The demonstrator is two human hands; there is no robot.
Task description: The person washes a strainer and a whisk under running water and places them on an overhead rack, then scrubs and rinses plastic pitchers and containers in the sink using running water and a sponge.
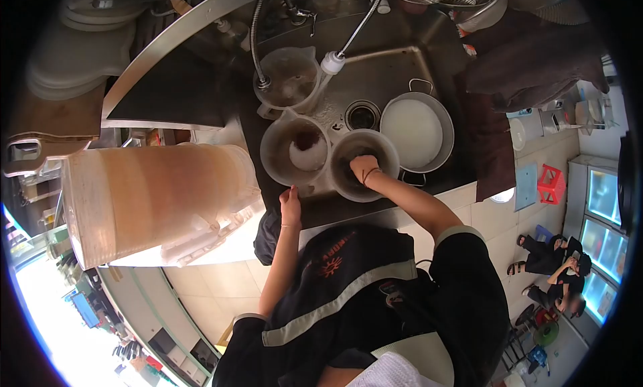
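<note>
Several round containers stand in a metal sink (375, 54). My right hand (365, 168) reaches down into a grey container (383, 146) at the front middle; its fingers curl inward and what they hold, if anything, is hidden. My left hand (290, 205) is closed at the front rim of a translucent pitcher (273, 152), which has white and dark reddish contents. Behind it, another pitcher (288, 69) stands under a metal hose (256, 45). On the right sits a two-handled metal pot (447, 136) with white liquid.
A large translucent container (161, 196) lies left of the sink. A white spray head (332, 63) hangs over the sink, near a drain (362, 115). Dark cloth (485, 146) hangs at the right edge. Other people (559, 266) are far right, near a red stool (550, 184).
</note>
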